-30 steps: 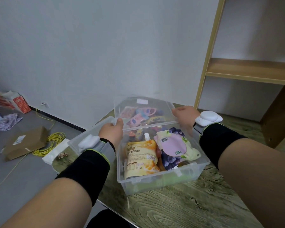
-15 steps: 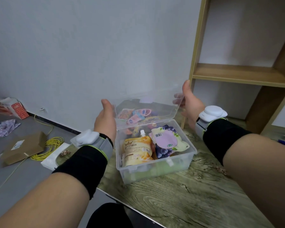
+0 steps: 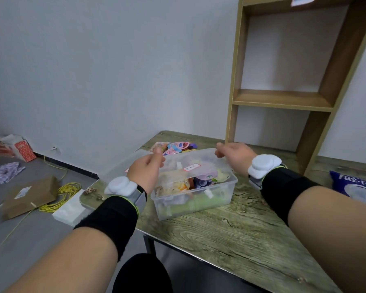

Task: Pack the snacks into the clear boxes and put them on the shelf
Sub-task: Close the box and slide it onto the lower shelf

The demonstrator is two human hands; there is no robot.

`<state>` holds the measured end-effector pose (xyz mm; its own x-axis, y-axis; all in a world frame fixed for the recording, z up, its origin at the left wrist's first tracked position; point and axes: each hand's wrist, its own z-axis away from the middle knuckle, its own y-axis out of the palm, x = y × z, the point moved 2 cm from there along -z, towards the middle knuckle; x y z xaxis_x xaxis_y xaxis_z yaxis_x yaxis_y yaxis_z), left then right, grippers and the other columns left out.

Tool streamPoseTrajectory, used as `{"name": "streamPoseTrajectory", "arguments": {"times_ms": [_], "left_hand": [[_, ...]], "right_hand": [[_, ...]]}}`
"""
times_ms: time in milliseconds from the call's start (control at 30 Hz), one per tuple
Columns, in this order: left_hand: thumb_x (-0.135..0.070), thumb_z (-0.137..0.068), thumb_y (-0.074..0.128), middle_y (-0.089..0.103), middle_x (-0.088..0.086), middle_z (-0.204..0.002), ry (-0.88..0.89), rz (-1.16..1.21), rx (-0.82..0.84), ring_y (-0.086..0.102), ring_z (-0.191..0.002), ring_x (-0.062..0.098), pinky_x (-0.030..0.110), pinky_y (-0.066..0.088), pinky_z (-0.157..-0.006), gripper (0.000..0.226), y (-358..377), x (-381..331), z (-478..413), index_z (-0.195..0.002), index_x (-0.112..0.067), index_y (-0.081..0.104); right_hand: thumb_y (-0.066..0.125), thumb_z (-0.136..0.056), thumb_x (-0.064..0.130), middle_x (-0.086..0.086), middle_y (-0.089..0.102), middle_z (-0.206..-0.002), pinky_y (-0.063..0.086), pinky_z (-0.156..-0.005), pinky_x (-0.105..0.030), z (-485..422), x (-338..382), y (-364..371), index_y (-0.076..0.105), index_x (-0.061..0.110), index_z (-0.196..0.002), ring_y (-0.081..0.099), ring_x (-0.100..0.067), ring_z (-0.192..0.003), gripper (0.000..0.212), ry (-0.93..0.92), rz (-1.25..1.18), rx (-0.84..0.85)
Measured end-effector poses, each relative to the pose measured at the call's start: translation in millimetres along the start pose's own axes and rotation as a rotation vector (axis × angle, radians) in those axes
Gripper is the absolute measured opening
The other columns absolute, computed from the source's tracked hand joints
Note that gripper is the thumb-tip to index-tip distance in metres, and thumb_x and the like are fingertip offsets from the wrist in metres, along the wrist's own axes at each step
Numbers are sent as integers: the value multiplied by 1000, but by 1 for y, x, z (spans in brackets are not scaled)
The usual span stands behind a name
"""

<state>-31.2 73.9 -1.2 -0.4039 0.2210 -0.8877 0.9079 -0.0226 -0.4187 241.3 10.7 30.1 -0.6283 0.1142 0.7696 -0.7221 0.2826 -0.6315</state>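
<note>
A clear plastic box [image 3: 199,199] full of snack pouches sits on the wooden table [image 3: 241,233]. Its clear lid [image 3: 190,163], with a small white label, lies tilted over the top of the box. My left hand [image 3: 145,172] pinches the lid's left edge and my right hand [image 3: 235,155] grips its far right corner. Several small colourful snacks [image 3: 175,146] lie loose on the table just behind the box. The wooden shelf unit [image 3: 283,100] stands at the back right of the table, its boards bare.
A blue and white snack bag [image 3: 355,185] lies at the table's right edge. On the grey floor to the left are a cardboard piece [image 3: 28,197], a coil of yellow cable [image 3: 61,195], a white foam block [image 3: 69,208] and crumpled wrappings [image 3: 11,153].
The lid was held up behind the box; both hands have brought it down over the box top. The view has lifted, showing more of the shelf.
</note>
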Motion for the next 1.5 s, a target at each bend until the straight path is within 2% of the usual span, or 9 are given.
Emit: {"name": "streamPoseTrajectory", "arguments": {"times_ms": [167, 300, 400, 600, 767, 1033, 1167, 1333, 1500], "left_hand": [[-80, -75, 13, 72, 3, -87, 80, -429, 73, 64, -88, 27, 41, 51, -85, 84, 2, 13, 9, -81, -20, 72], [-69, -89, 28, 63, 1, -81, 217, -592, 123, 59, -82, 24, 32, 43, -68, 65, 7, 24, 13, -72, -18, 67], [-75, -80, 42, 58, -13, -95, 283, -624, 161, 53, -92, 10, 27, 39, -77, 54, 6, 27, 17, -88, -29, 69], [-91, -54, 51, 51, -15, -109, 362, -713, 250, 49, -106, 10, 27, 41, -91, 85, 1, 31, 25, -111, -29, 63], [-71, -64, 71, 53, -9, -118, 456, -747, 242, 50, -111, 15, 30, 42, -94, 74, 2, 37, 27, -120, -24, 60], [-61, -76, 69, 51, -4, -120, 499, -771, 185, 49, -113, 19, 32, 42, -95, 64, 10, 41, 30, -125, -20, 58], [-62, -83, 57, 37, 3, -144, 513, -826, 190, 33, -136, 27, 39, 39, -107, 68, 13, 45, 48, -142, -32, 42], [-72, -86, 30, 1, 8, -164, 613, -1005, 98, -11, -149, 36, 56, 20, -117, 80, 34, 45, 75, -154, -38, 5], [-79, -82, 32, -6, 11, -164, 600, -1058, 77, -13, -147, 42, 60, 12, -117, 89, 45, 48, 82, -155, -35, 11]], "right_hand": [[45, -97, 48, -16, 67, -106, 49, -85, -43, 13, -21, 18, 70, 9, -101, 62, -34, -98, 46, -5, 248, 62], [39, -101, 43, -2, 60, -116, 41, -93, -32, 16, -39, 25, 67, 16, -110, 54, -22, -111, 41, -95, 409, 118], [43, -100, 44, 7, 56, -123, 36, -96, -26, 18, -44, 23, 65, 24, -119, 50, -15, -118, 36, -152, 443, 133], [62, -86, 57, 14, 47, -136, 38, -104, -30, 25, -52, 23, 55, 33, -133, 47, -11, -124, 54, -246, 515, 153], [70, -81, 54, 13, 42, -138, 35, -102, -26, 28, -61, 32, 49, 34, -137, 41, -13, -127, 63, -298, 579, 88], [67, -84, 51, 5, 48, -135, 34, -105, -29, 28, -61, 40, 49, 25, -139, 40, -18, -127, 63, -334, 642, -5], [56, -86, 60, 4, 30, -153, 30, -113, -35, 39, -57, 39, 25, 36, -149, 26, -19, -141, 74, -363, 769, 40], [36, -84, 75, 4, -23, -161, -3, -121, -44, 56, -50, 55, -25, 45, -146, -18, -21, -149, 92, -456, 961, 22], [23, -80, 83, 3, -24, -161, -5, -121, -45, 64, -61, 62, -43, 48, -133, -20, -22, -148, 92, -394, 986, 79]]}}
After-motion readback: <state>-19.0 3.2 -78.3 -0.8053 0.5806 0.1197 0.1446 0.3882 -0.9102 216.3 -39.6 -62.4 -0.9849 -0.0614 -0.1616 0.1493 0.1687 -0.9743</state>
